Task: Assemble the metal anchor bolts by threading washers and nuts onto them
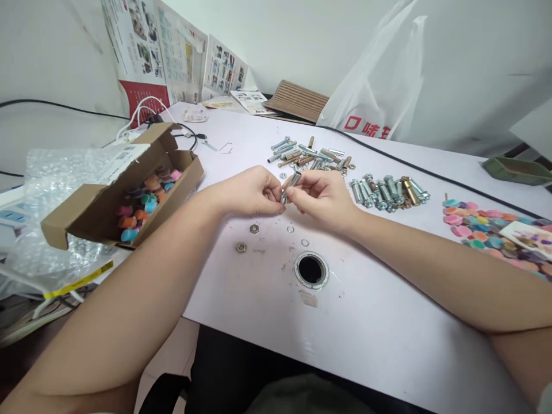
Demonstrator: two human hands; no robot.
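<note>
Over the middle of the table, a silver expansion bolt (294, 180) is tilted between my two hands. My right hand (330, 198) pinches its metal body with thumb and fingers. The curled fingers of my left hand (252, 192) close around its lower end, partly hiding that end. Two hex nuts, one nearer (241, 247) and one farther (254, 229), lie below my left hand. Two thin washers, one upper (290, 229) and one lower (305, 242), rest beside them. Beyond my hands is a pile of loose bolts and sleeves (302, 154). Several expansion bolts (388, 192) lie grouped at right.
An open cardboard box (168, 195) with coloured pieces stands at left by bubble wrap (64, 167). A round hole with a metal rim (326, 277) is in the table (388, 322). More coloured pieces (478, 227), a black cable (414, 169) and a plastic bag (375, 80) are at right.
</note>
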